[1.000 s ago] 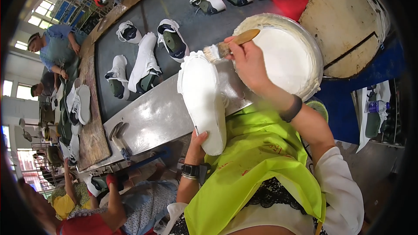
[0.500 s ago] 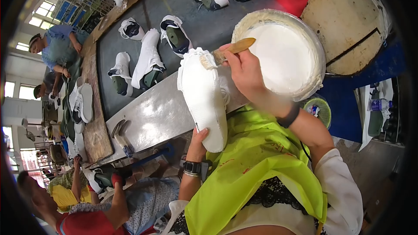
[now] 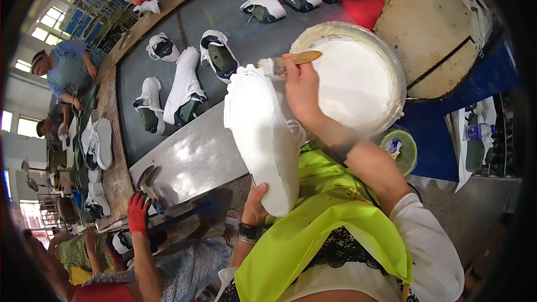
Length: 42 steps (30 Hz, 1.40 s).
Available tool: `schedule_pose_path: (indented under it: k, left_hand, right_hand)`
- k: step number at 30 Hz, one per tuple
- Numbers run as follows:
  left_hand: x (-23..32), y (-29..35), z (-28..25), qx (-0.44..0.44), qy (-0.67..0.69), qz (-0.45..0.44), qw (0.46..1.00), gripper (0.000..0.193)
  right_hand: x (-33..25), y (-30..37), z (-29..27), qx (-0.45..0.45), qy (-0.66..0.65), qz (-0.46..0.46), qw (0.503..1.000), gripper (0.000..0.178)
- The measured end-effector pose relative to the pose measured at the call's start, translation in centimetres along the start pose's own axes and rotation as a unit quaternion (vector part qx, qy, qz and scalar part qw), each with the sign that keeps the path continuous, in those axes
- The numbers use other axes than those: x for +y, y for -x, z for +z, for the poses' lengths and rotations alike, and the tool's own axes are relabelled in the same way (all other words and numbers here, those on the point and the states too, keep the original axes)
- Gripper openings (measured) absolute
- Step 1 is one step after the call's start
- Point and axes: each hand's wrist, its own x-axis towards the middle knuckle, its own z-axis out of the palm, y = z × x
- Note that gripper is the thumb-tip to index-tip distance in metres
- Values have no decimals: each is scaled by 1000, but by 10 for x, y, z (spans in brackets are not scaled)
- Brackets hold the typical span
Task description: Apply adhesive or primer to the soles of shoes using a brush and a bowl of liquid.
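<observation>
My left hand is closed round the heel end of a white shoe, its sole turned up and its toe pointing away from me. In my right hand is a flat brush with a wooden handle. The brush's pale, coated bristles are at the right edge of the toe; whether they touch cannot be made out. A large round bowl of white liquid stands right of my right hand, thick residue crusted on its rim.
Several white and dark green shoes lie on the dark conveyor belt ahead. Curved metal tools rest on the metal ledge. A co-worker's red-gloved hand is near them. A green bin stands below the bowl.
The brush has shifted from the sole's toe area to the toe's outer edge. The shoe sits slightly lower in view. A co-worker's red-gloved hand has risen toward the metal tools.
</observation>
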Motion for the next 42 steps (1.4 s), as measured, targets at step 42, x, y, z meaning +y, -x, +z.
schedule_pose_path:
  k: [42]
  left_hand:
    - [6, 3, -3, 9, -43, 49, 998, 57]
  right_hand:
    - [-57, 55, -10, -145, 58, -66, 986, 18]
